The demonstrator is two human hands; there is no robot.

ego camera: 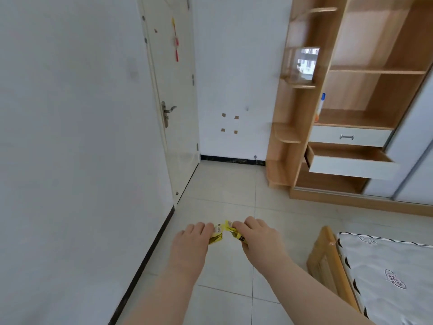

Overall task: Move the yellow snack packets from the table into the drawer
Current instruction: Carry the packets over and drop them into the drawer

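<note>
Two hands, one yellow snack packet each: my left hand (191, 239) pinches the left packet (216, 236), my right hand (259, 235) pinches the right packet (235, 232), ends close together above the floor (222, 184). Ahead right, the open drawer (351, 169) juts from the wardrobe (293, 113); the bed (386, 277) corner lies beside my right arm, a door (174, 137) stands left.

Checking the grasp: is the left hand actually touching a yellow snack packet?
Touching. The head view shows the left hand with its fingers curled over the top of a yellow snack packet, with no gap between them.
</note>
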